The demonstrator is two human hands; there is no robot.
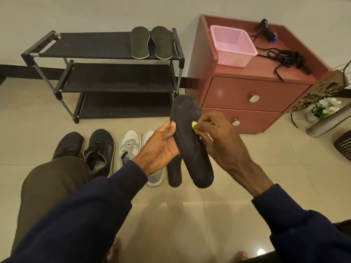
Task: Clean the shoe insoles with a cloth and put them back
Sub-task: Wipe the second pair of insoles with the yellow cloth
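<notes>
Beige tiled floor (247, 158). Left hand (161, 147) grips a dark insole (191, 149) in mid-air, thumb on its left edge. Right hand (218, 137) pinches what looks like a yellow-green cloth (194, 124), mostly hidden, against the insole's right edge. Second insole (173, 173) lies on the floor beside white sneakers (131, 147). Two more insoles (151, 42) sit at the right end of the rack (95, 44) top.

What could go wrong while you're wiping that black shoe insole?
The left hand grips the held insole along one edge only. Pressing hard with the cloth in the right hand might make it slip and fall. A second insole lies on the floor and two rack insoles sit on the shoe rack. They might end up in the wrong shoes.
</notes>
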